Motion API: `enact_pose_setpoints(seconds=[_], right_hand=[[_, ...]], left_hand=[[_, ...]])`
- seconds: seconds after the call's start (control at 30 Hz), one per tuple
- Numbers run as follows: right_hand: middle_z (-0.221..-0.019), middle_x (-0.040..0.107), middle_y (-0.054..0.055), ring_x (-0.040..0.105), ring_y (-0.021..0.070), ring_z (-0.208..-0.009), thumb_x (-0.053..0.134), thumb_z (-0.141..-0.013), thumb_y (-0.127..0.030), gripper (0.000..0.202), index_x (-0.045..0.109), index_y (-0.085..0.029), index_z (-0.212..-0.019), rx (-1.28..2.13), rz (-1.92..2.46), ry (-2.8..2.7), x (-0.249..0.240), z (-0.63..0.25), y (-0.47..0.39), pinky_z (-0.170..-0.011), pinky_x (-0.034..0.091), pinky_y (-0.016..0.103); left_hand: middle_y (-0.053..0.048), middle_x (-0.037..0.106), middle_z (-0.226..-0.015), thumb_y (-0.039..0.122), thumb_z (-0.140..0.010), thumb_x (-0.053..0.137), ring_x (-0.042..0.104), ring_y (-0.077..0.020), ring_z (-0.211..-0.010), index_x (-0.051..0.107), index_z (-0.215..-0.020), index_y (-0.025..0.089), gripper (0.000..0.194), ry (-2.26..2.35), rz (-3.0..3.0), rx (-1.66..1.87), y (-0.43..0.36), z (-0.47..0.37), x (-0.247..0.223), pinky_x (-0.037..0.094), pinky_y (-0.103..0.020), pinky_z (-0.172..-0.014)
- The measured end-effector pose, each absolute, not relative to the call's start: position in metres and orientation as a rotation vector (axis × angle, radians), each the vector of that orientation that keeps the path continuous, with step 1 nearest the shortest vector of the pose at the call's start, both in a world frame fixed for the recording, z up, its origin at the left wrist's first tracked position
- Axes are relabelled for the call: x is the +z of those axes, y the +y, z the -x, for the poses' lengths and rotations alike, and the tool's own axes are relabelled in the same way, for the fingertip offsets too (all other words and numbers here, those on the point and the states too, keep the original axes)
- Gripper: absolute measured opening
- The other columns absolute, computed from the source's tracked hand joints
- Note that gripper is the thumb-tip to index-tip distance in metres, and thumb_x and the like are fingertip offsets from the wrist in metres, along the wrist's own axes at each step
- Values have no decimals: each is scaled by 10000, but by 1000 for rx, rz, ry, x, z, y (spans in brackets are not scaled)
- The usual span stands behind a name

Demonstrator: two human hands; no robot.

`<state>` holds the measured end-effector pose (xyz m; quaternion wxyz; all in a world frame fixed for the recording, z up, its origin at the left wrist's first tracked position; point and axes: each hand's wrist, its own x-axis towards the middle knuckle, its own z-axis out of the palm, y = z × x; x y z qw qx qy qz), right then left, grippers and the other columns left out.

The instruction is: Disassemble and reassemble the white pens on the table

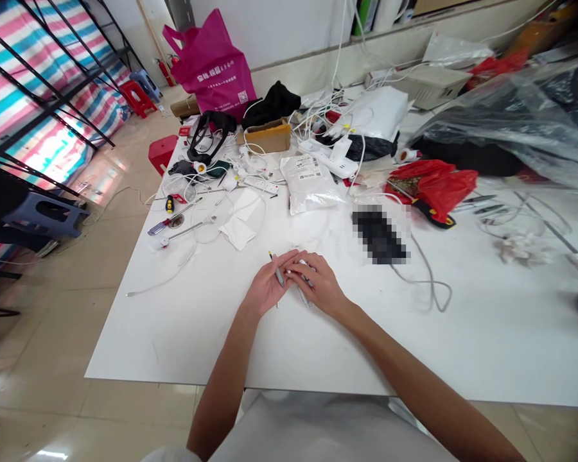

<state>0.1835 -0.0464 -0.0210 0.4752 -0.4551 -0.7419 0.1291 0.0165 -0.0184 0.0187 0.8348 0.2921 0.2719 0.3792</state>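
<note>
At the front middle of the white table (192,346), my two hands meet. My left hand (262,289) is turned palm up, its thumb side against a slim grey pen-like piece (279,277) with a dark and yellow tip. My right hand (325,285) reaches over the left fingers, thumb and fingertips pinched on a small white piece (289,272). Another slim whitish piece (303,296) shows under the right hand, partly hidden by it. What lies inside the left palm is mostly covered.
Screwdrivers (161,226), tangled white cables, a folded tissue (238,231) and a white parcel (311,183) lie beyond my hands. A blurred-out black object (380,236), a grey cable (433,289) and a red bag (438,186) are to the right. A magenta bag (216,70) stands behind.
</note>
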Motion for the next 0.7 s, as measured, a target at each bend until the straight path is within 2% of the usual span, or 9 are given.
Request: enact_pose_setpoints(seconds=[0.2, 0.37, 0.57, 0.7], right_hand=[[-1133, 685, 109, 634, 263, -1044, 554, -1039, -285, 174, 689, -286, -1148, 357, 1106, -1804, -17, -185, -47, -894, 533, 463], [-1185, 655, 125, 630, 266, -1085, 506, -1057, -281, 209, 662, -266, -1194, 374, 1099, -1868, -16, -189, -46, -895, 554, 432], [-905, 604, 75, 561, 216, -816, 460, -1074, -288, 246, 694, -237, -1131, 196, 1220, -1957, -19, -194, -42, -723, 519, 364], [-867, 573, 66, 526, 194, -772, 458, -1077, -264, 268, 706, -229, -1171, 130, 1222, -2033, -18, -197, -41, -681, 499, 330]], left_hand=[[-183, 554, -1558, 526, -999, 618, 495, -302, -1467, 698, -1358, 146, 529, 567, -638, 809, -18, -16, 20, 429, -374, -1143], [-113, 498, -1621, 491, -1013, 612, 422, -288, -1534, 663, -1412, 226, 482, 589, -672, 864, -18, -14, 19, 380, -392, -1206], [-123, 529, -1593, 440, -993, 667, 438, -282, -1523, 681, -1391, 222, 455, 602, -735, 901, -20, -22, 14, 333, -419, -1246], [-147, 559, -1562, 392, -944, 744, 503, -282, -1470, 705, -1358, 203, 456, 644, -736, 917, -19, -24, 10, 330, -425, -1244]])
